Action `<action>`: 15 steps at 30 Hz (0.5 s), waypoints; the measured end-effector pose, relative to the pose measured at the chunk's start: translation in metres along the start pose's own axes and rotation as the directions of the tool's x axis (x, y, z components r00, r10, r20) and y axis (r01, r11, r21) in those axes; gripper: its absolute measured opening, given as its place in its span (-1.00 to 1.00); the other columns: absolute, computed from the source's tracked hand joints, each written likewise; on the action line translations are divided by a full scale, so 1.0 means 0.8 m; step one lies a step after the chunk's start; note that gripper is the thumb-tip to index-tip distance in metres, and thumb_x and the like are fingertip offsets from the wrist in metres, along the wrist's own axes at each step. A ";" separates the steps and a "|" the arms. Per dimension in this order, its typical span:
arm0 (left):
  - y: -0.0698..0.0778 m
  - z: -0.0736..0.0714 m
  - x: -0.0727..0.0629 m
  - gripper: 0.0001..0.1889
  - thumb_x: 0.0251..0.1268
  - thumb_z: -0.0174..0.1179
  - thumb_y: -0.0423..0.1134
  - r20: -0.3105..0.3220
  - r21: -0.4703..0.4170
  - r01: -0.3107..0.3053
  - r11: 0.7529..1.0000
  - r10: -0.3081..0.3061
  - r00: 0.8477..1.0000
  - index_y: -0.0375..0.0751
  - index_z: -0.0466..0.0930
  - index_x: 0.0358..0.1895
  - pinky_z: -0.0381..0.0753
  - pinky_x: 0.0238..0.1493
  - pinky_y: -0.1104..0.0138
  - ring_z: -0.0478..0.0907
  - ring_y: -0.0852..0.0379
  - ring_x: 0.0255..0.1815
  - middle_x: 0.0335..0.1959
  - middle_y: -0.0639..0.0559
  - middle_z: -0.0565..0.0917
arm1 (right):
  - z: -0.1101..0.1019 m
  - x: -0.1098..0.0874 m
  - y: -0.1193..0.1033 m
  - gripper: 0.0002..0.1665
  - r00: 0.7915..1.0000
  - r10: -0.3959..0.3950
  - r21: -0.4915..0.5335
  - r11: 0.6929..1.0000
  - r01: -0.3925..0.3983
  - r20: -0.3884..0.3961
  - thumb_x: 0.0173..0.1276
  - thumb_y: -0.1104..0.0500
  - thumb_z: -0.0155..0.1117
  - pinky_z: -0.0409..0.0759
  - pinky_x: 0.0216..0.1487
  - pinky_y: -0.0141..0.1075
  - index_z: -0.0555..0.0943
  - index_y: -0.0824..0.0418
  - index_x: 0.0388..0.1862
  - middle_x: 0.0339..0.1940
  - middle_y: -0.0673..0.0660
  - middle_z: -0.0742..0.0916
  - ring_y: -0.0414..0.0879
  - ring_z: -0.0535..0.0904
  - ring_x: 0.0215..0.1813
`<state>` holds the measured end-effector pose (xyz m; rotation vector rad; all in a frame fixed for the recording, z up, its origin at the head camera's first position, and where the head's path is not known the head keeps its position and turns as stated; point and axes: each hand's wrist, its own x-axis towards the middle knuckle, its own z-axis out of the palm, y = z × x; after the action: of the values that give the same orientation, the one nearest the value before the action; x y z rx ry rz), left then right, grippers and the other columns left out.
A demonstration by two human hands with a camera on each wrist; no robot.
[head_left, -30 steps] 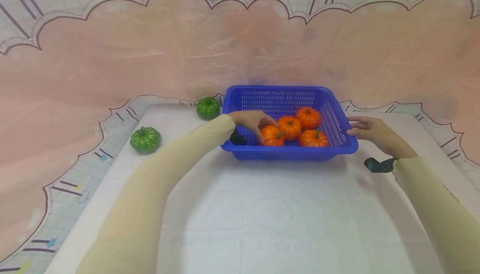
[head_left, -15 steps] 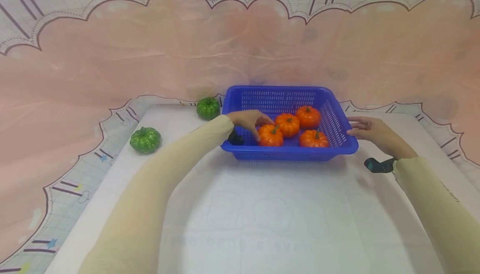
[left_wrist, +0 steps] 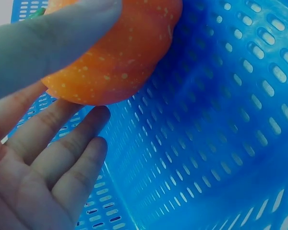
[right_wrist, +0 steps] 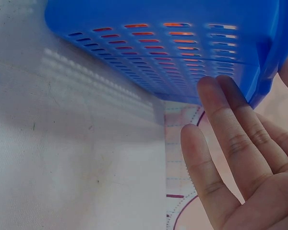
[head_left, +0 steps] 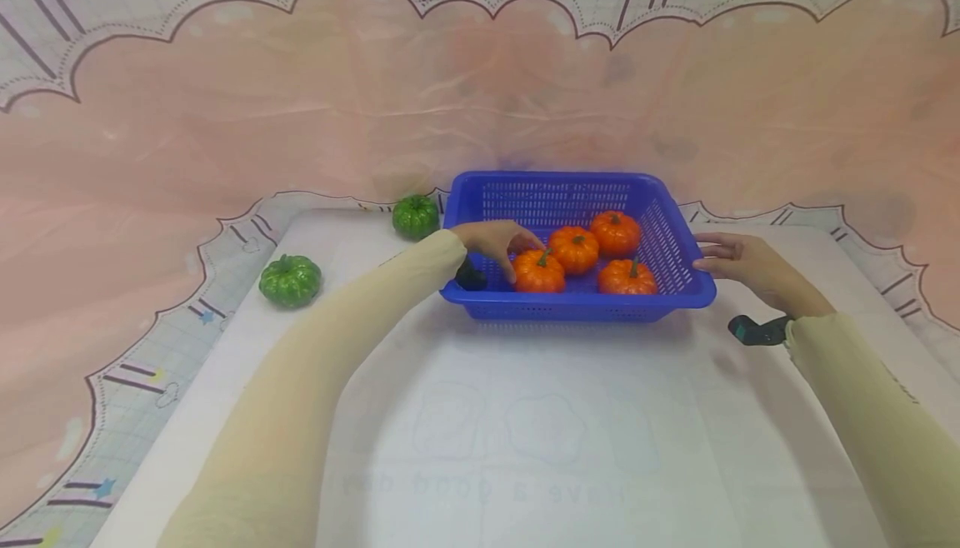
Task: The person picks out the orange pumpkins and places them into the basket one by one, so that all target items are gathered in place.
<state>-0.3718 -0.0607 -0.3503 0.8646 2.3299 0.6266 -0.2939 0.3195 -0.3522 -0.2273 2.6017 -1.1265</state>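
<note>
My left hand (head_left: 495, 240) reaches over the left end of a blue plastic basket (head_left: 577, 302). Its thumb and fingers pinch an orange pumpkin (head_left: 538, 273) with a green stem, low in the front left of the basket. In the left wrist view the thumb lies across this pumpkin (left_wrist: 129, 57), while the other fingers are spread below it. My right hand (head_left: 757, 273) touches the basket's right rim. Seen from the right wrist, its fairly straight fingers (right_wrist: 235, 134) reach to the outer wall under the rim.
Several orange pumpkins share the basket: one in the middle (head_left: 574, 250), one at the back right (head_left: 616, 234) and one at the front right (head_left: 628, 278). Two green pumpkins stand on the white table left of it, one behind (head_left: 416, 217) and one farther left (head_left: 291, 281).
The left hand and its pumpkin have shifted slightly left, and the pumpkin's stem now points more upward. The middle orange pumpkin has also moved a little left and back. The right hand stays put.
</note>
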 end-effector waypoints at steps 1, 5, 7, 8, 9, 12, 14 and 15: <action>0.000 0.000 0.000 -0.33 0.04 0.35 -0.38 -0.001 0.001 0.000 1.000 0.000 1.000 -0.11 0.37 0.31 0.21 0.46 0.17 0.27 -0.01 0.41 0.38 -0.07 0.37 | 0.000 0.001 0.001 -0.14 1.000 -0.001 0.000 1.000 0.001 0.000 0.39 -0.06 0.10 0.22 0.31 0.30 0.03 0.32 0.48 0.36 0.49 0.34 0.39 0.29 0.34; 0.000 -0.001 -0.001 -0.32 0.04 0.35 -0.39 0.003 -0.013 0.013 1.000 -0.013 1.000 -0.11 0.37 0.31 0.22 0.46 0.15 0.28 -0.02 0.41 0.38 -0.08 0.37 | -0.001 0.003 0.003 -0.12 1.000 0.004 -0.001 1.000 -0.004 0.003 0.38 -0.07 0.11 0.20 0.31 0.31 0.01 0.32 0.48 0.37 0.49 0.31 0.40 0.28 0.34; 0.000 -0.001 -0.001 -0.32 0.04 0.35 -0.39 0.006 -0.016 0.020 1.000 -0.020 1.000 -0.11 0.37 0.31 0.23 0.46 0.14 0.28 -0.02 0.41 0.38 -0.08 0.37 | -0.001 0.003 0.004 -0.11 1.000 0.007 -0.004 1.000 -0.007 0.002 0.38 -0.07 0.11 0.20 0.31 0.32 0.00 0.32 0.49 0.37 0.50 0.31 0.41 0.28 0.34; -0.001 -0.001 0.000 -0.32 0.04 0.35 -0.38 0.007 -0.012 0.026 1.000 -0.026 1.000 -0.11 0.37 0.31 0.23 0.45 0.14 0.28 -0.02 0.40 0.38 -0.08 0.37 | -0.001 0.003 0.004 -0.10 1.000 0.009 -0.004 1.000 -0.009 0.001 0.38 -0.08 0.11 0.21 0.31 0.32 0.00 0.32 0.49 0.37 0.50 0.31 0.41 0.29 0.33; -0.001 -0.001 0.000 -0.32 0.04 0.35 -0.38 0.007 -0.009 0.029 1.000 -0.029 1.000 -0.11 0.37 0.31 0.23 0.45 0.14 0.28 -0.02 0.40 0.38 -0.08 0.37 | -0.001 0.003 0.003 -0.10 1.000 0.010 -0.004 1.000 -0.010 0.001 0.38 -0.08 0.12 0.21 0.31 0.31 0.00 0.32 0.48 0.37 0.50 0.31 0.41 0.29 0.33; -0.002 -0.001 0.002 -0.32 0.04 0.36 -0.37 0.008 -0.001 0.044 0.999 -0.044 0.999 -0.11 0.36 0.32 0.24 0.45 0.14 0.29 -0.02 0.39 0.37 -0.08 0.38 | -0.001 0.003 0.002 -0.09 1.000 0.012 0.001 1.000 -0.012 -0.001 0.38 -0.08 0.12 0.21 0.31 0.31 0.00 0.33 0.48 0.36 0.51 0.31 0.42 0.30 0.33; -0.003 -0.001 0.002 -0.32 0.04 0.35 -0.37 0.007 -0.001 0.051 0.999 -0.051 0.999 -0.12 0.36 0.32 0.24 0.45 0.15 0.30 -0.02 0.39 0.37 -0.08 0.38 | 0.000 0.003 0.002 -0.09 1.000 0.012 0.001 1.000 -0.012 -0.002 0.38 -0.08 0.11 0.20 0.31 0.31 -0.01 0.33 0.48 0.36 0.51 0.31 0.42 0.29 0.33; -0.003 -0.001 0.002 -0.32 0.04 0.35 -0.38 0.007 -0.005 0.055 0.998 -0.055 0.998 -0.12 0.36 0.32 0.25 0.45 0.15 0.30 -0.02 0.39 0.37 -0.08 0.38 | 0.000 0.003 0.002 -0.09 1.000 0.012 0.000 1.000 -0.012 -0.002 0.38 -0.09 0.11 0.20 0.31 0.32 -0.01 0.33 0.48 0.36 0.51 0.31 0.42 0.29 0.33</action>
<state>-0.3746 -0.0612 -0.3515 0.7967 2.3362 0.6055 -0.2961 0.3202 -0.3539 -0.2105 2.6018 -1.1232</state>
